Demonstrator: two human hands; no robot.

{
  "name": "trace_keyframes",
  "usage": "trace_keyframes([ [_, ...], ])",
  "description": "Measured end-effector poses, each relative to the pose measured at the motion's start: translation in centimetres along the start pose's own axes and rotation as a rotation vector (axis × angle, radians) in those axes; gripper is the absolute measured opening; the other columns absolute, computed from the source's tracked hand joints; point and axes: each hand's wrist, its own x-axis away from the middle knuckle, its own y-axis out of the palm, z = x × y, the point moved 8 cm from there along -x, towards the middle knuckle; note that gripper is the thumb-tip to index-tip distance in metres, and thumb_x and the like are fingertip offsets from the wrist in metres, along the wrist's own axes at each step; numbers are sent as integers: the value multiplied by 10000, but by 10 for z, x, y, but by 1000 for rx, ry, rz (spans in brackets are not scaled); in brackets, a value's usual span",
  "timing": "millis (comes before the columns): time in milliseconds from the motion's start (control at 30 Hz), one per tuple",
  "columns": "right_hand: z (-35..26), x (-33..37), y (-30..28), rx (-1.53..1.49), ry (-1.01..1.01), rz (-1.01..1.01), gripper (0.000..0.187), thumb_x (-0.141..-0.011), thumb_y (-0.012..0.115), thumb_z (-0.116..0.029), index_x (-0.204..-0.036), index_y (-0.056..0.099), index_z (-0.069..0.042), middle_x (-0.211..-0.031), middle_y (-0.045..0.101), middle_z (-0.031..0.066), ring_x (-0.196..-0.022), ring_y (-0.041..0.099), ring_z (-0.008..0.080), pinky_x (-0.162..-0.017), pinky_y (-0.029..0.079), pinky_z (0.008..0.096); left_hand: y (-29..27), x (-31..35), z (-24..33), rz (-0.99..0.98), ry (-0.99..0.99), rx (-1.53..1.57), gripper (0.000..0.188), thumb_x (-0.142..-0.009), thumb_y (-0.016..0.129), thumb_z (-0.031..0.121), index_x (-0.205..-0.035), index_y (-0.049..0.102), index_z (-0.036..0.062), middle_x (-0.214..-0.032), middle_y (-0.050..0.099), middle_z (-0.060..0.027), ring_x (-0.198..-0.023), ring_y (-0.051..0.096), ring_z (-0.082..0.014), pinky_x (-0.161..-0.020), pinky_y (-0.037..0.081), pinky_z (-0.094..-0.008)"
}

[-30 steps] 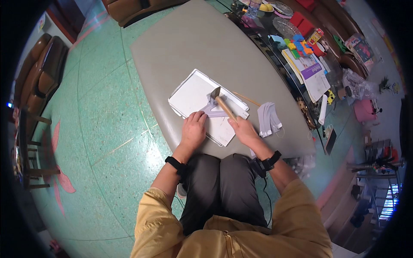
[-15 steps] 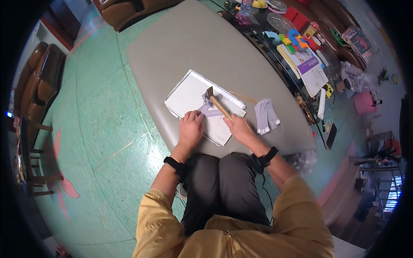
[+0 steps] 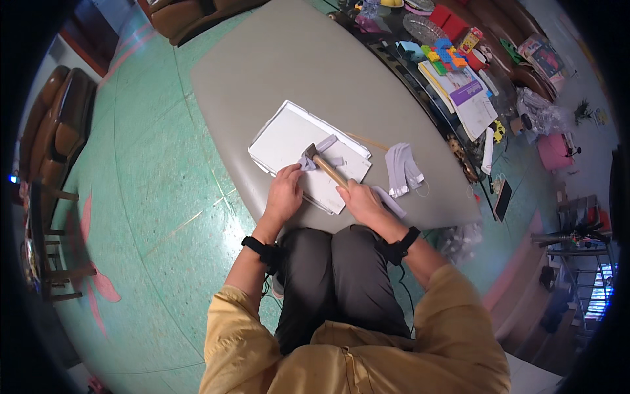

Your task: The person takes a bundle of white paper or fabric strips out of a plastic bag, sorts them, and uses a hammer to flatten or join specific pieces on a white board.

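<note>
My right hand [image 3: 361, 201] is closed round the wooden handle of a hammer [image 3: 331, 172]. Its dark, blocky metal head lies over lilac pieces on a white shallow tray [image 3: 269, 146]. At the tray's near left side is my left hand [image 3: 285, 194], its fingertips bent and pressed on a lilac strip [image 3: 306, 163] beside the hammer head. Two more lilac pieces show around the head, partly covered. To the right of the tray lies a stack of lilac strips [image 3: 399, 163] with silvery ends. Another lilac strip [image 3: 391, 201] sticks out beside my right hand.
The tray rests on a large grey padded surface [image 3: 282, 59]. Along its right side a dark table [image 3: 420, 88] carries papers [image 3: 464, 108], toy bricks [image 3: 445, 58], a glass dish [image 3: 423, 29] and other clutter. A thin brown stick [image 3: 369, 144] lies behind the tray.
The hammer head has moved down and slightly left, onto the lilac pieces. My left hand has shifted slightly left. A lilac strip now shows beside my right hand.
</note>
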Motion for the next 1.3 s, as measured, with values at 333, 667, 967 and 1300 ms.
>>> trace_keyframes([
  [333,-2,8,-8,-82,70,-44,368,-900,472,-334,-863,509,30,-712,586,268,-707,571,451,-625,442,497,1,0,-2,-34,14,-131,343,-659,519,-37,-995,576,6,-1148,554,-117,-1077,492,-301,-898,419,-397],
  [667,29,31,-25,-155,121,96,374,-881,503,-346,-862,518,27,-741,570,281,-749,563,446,-646,434,502,3,-7,-3,-70,-26,-193,251,-716,551,40,-963,593,41,-1100,582,-86,-1041,511,-258,-826,435,-388],
  [967,44,25,-38,-176,152,296,287,-832,536,-269,-844,512,17,-733,573,274,-733,558,456,-643,438,503,4,-41,-7,46,-190,-302,242,-723,615,69,-959,581,29,-920,617,-131,-846,567,-286,-739,457,-361],
  [1300,85,-26,-30,-263,169,468,375,-679,626,-67,-1038,543,2,-953,588,224,-937,551,384,-836,431,422,-16,-12,8,-80,-586,1117,279,-816,593,45,-1095,584,43,-776,577,20,-715,526,-52,-663,423,-197],
])
